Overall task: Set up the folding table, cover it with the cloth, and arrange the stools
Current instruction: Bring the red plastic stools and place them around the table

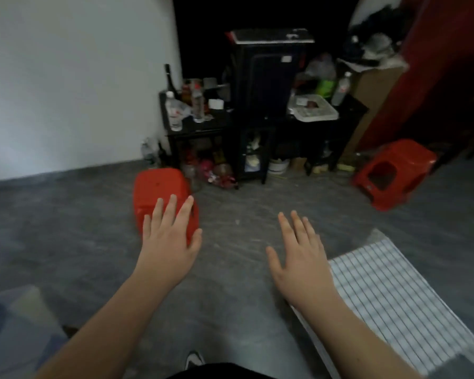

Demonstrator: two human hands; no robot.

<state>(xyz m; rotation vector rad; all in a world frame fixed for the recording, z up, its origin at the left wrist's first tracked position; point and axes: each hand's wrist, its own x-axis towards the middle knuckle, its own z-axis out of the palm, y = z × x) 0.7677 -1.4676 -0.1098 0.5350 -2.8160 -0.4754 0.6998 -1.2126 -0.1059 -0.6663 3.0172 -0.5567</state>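
A red plastic stool (159, 190) stands on the grey floor left of centre. My left hand (170, 236) is stretched out in front of it with straight fingers, overlapping its near edge; contact cannot be told. My right hand (301, 258) is held out flat over the bare floor, holding nothing. A second red stool (391, 176) stands at the right by the red door. The white checked cloth (389, 299) covers a table corner at the lower right, beside my right forearm.
A dark cabinet (266, 86) with side tables full of bottles (197, 102) and a white tray (316, 110) stands against the back wall, clutter beneath it. A cardboard box (372, 94) sits at its right. A pale blue object (14, 324) lies at the lower left. My shoe (193, 359) shows below.
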